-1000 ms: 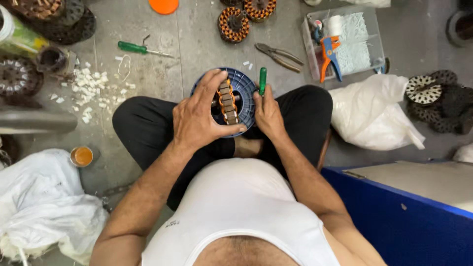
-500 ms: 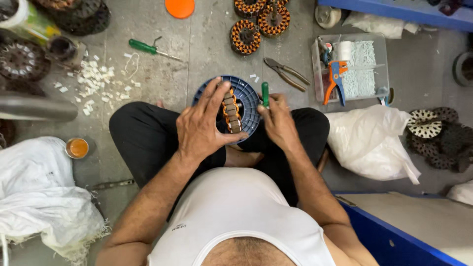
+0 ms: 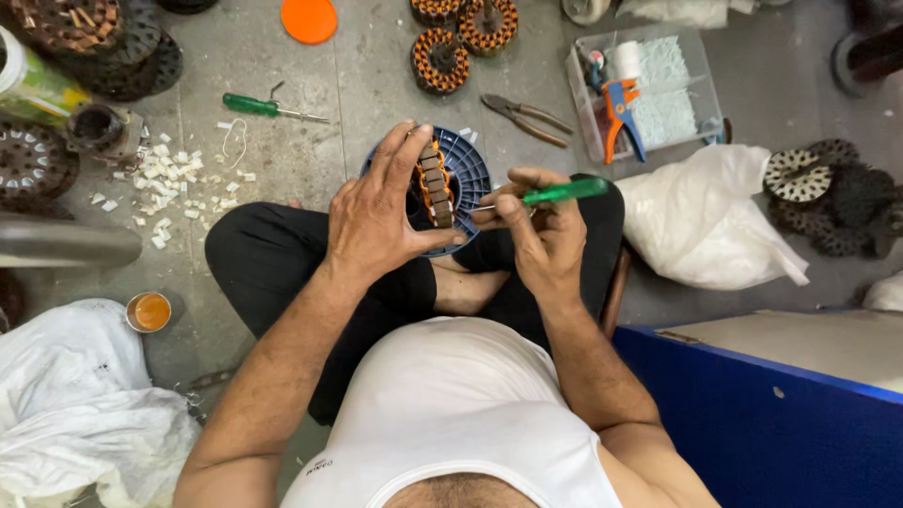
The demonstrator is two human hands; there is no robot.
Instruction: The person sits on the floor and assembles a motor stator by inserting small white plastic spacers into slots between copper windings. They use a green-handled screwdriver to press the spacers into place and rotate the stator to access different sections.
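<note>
The left hand [image 3: 376, 221] is gripping the stator [image 3: 433, 183] upright over a blue disc [image 3: 470, 174]. The right hand [image 3: 541, 230] is pinching a green screwdriver [image 3: 564, 193] beside it; its tip is hard to make out.

We look straight down from one head-worn camera, close above our left hand [image 3: 376, 221] and right hand [image 3: 536, 230], floor beyond.

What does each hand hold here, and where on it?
Left hand grips the wound stator by its rim; right hand pinches the green-handled screwdriver near the handle's front end.
</note>
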